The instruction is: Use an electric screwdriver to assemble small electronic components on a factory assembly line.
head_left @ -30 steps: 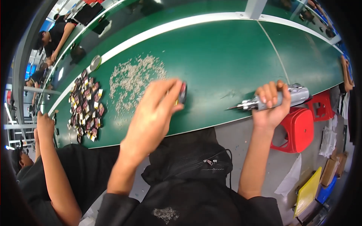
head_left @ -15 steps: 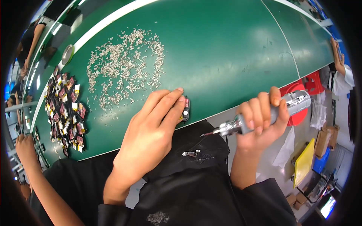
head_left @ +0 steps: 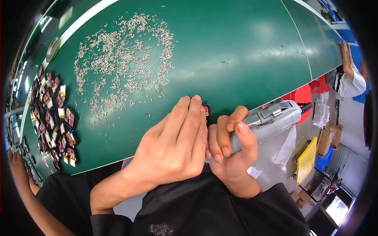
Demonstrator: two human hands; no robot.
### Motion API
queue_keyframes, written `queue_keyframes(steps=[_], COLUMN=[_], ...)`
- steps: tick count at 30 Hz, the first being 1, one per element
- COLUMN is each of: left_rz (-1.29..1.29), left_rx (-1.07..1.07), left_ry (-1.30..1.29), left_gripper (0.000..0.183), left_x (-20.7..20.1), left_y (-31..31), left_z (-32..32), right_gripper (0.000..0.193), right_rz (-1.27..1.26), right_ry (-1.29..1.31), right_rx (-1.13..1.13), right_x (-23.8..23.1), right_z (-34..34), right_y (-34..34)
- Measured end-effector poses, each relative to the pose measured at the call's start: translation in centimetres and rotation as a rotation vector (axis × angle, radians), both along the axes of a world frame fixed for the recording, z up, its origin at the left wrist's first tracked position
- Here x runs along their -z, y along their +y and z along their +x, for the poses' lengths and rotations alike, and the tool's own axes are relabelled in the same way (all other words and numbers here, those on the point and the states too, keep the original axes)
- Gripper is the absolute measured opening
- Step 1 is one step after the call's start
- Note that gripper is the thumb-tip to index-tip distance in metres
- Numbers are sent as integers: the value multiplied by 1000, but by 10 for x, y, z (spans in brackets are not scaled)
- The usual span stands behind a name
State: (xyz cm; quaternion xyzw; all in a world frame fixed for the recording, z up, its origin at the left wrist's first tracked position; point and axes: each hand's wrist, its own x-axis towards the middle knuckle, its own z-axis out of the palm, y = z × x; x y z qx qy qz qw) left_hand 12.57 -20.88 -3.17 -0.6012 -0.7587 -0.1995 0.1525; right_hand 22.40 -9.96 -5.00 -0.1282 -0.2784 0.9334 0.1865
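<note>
At the near edge of the green table, my left hand is closed over a small black case. A bit of red circuit board shows in the case; most of it is hidden under the fingers. My right hand grips a grey electric screwdriver with a black cord at its rear. The screwdriver lies tilted, its front end close to the left hand. Its bit is hidden behind the hands, so I cannot tell whether it touches the case.
Many small silvery screws are scattered over the table. Left of them lies a pile of black cases with red boards, near a roll of tape. Another person's arm is at the lower left. A red stool stands past the table edge.
My right hand has brought the screwdriver left, up against my left hand. The bit, visible before, is now hidden. The whole view has shifted slightly, and my left hand still covers the case.
</note>
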Motion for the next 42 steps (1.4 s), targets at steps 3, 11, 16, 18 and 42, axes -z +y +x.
queue_keyframes(steps=[3, 11, 16, 18, 42], left_rz=[-66, -225, -252, -232, -52], left_rx=[-28, -45, -48, -35, -33], left_ry=[-3, -227, -226, -123, -178], left_gripper=[33, 39, 42, 41, 32], left_x=[2, -18, -14, -12, 5], left_y=[-2, -7, -8, -9, -12], left_z=[4, 9, 13, 13, 11], right_gripper=[11, 27, 34, 36, 31], right_rz=[-7, 331, 469, 477, 552], right_ry=[-9, 281, 304, 328, 285], right_rx=[-35, -178, -256, -272, -391], right_x=[1, -41, -52, -48, -42], right_z=[-1, -19, -39, -44, -61], right_y=[3, 72, 87, 85, 74])
